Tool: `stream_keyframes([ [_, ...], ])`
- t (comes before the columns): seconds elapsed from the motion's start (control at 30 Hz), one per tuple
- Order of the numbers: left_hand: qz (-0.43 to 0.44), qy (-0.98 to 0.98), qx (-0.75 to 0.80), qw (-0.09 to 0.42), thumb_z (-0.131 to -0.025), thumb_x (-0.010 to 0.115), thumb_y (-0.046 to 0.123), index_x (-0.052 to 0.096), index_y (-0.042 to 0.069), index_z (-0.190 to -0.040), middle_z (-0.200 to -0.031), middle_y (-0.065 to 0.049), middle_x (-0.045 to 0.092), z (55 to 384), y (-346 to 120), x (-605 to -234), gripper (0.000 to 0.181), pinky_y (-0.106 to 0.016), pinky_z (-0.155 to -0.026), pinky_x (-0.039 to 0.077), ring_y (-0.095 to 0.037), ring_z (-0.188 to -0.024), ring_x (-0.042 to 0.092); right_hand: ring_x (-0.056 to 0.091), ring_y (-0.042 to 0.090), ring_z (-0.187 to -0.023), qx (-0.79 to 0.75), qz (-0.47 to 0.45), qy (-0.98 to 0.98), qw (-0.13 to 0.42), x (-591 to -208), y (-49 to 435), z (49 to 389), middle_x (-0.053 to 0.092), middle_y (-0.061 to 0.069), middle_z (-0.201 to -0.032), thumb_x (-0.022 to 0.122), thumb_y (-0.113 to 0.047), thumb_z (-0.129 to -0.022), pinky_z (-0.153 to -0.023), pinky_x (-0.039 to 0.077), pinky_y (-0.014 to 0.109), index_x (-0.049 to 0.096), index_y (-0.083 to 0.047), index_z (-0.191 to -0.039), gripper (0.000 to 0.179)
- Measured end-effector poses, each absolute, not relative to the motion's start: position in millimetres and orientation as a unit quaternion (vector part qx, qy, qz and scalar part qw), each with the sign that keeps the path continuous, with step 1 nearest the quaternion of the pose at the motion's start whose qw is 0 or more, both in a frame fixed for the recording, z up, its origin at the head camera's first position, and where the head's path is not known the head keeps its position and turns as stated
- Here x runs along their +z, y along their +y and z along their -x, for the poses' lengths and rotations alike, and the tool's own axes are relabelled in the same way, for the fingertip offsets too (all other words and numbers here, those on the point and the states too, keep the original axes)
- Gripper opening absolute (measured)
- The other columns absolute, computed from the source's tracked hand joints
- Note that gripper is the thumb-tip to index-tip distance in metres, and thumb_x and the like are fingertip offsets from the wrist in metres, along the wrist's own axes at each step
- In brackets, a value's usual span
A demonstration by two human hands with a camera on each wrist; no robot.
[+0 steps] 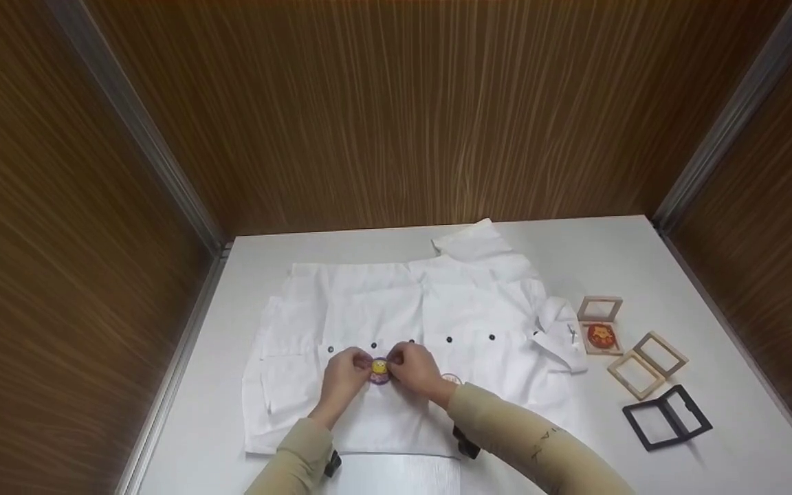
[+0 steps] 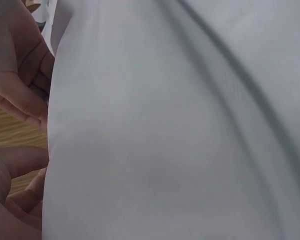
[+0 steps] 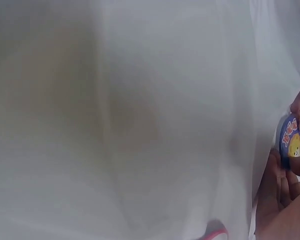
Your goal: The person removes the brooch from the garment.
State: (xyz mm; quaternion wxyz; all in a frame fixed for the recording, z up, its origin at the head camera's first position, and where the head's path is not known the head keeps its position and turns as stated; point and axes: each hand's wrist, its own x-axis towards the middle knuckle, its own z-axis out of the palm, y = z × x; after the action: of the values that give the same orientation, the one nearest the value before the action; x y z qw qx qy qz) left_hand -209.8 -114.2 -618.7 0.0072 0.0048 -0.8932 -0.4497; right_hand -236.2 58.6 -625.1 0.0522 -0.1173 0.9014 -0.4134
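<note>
Round badge (image 1: 379, 375): between both hands, over the front of the white shirt (image 1: 396, 421), just below the row of dark buttons (image 1: 374, 345); I cannot tell whether it is fixed to the cloth.
Left hand (image 1: 345, 375): fingers curled in, nearly closed, pinching the badge's left edge.
Right hand (image 1: 418, 366): fingers likewise almost closed, pinching the opposite edge.
Shirt slack: the cloth lies loose and wrinkled on the table (image 1: 221, 371), so I judge a tug could bunch it and leave the badge crooked.
Badge back: hidden from me; if it carries a pin, a slip could prick a finger or snag fabric.
Right sleeve (image 1: 526, 433): just beside a second badge (image 1: 451, 377); lowering that forearm might drag it.
</note>
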Motion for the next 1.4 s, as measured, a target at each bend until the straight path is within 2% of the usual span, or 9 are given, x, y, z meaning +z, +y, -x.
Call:
stream_keyframes([
  [0.3,0.005,-0.892,-0.452,0.004,-0.089,0.077,-0.003,0.076,-0.004,-0.104,-0.097,-0.016,0.078,214.2,-113.0,-615.9,0.015,-0.037,-0.083,0.064,-0.028,-0.091,0.076,0.068,0.022,-0.083,-0.441,0.071,0.893,0.058,-624.3,60.5,240.8,0.077,0.012,-0.088,0.077,-0.009,-0.091,-0.082,0.058,0.037,0.079,0.0,-0.093,0.009],
  [0.43,0.008,-0.889,-0.458,-0.005,-0.09,0.077,-0.003,0.075,-0.004,-0.108,-0.1,-0.017,0.078,212.9,-113.6,-614.5,0.019,-0.037,-0.083,0.064,-0.028,-0.092,0.076,0.068,0.02,-0.081,-0.452,0.062,0.888,0.057,-621.4,61.3,240.4,0.077,0.013,-0.088,0.076,-0.008,-0.09,-0.078,0.058,0.034,0.079,0.0,-0.092,0.009],
  [0.77,0.008,-0.888,-0.46,-0.004,-0.092,0.078,0.003,0.076,-0.002,-0.111,-0.099,-0.015,0.078,208.4,-114.0,-612.3,0.02,-0.036,-0.082,0.064,-0.025,-0.091,0.075,0.064,0.011,-0.074,-0.478,0.029,0.872,0.098,-613.5,63.3,239.8,0.077,0.01,-0.087,0.076,-0.01,-0.092,-0.069,0.054,0.023,0.078,0.0,-0.093,0.011],
  [1.13,0.015,-0.891,-0.454,0.001,-0.088,0.082,0.004,0.077,-0.002,-0.112,-0.099,-0.014,0.078,206.0,-115.0,-606.1,0.025,-0.034,-0.08,0.064,-0.025,-0.09,0.075,0.068,0.009,-0.07,-0.508,0.025,0.855,0.106,-609.1,63.1,241.3,0.077,0.012,-0.088,0.076,-0.008,-0.092,-0.065,0.06,0.023,0.077,0.002,-0.095,0.01],
  [1.4,0.04,-0.894,-0.446,0.006,-0.082,0.09,0.009,0.076,-0.005,-0.115,-0.107,-0.019,0.079,206.7,-116.2,-603.2,0.038,-0.036,-0.082,0.065,-0.029,-0.093,0.077,0.067,0.007,-0.066,-0.53,0.029,0.842,0.099,-604.9,64.1,241.2,0.078,0.011,-0.084,0.075,-0.006,-0.093,-0.062,0.06,0.023,0.077,0.003,-0.094,0.009],
])
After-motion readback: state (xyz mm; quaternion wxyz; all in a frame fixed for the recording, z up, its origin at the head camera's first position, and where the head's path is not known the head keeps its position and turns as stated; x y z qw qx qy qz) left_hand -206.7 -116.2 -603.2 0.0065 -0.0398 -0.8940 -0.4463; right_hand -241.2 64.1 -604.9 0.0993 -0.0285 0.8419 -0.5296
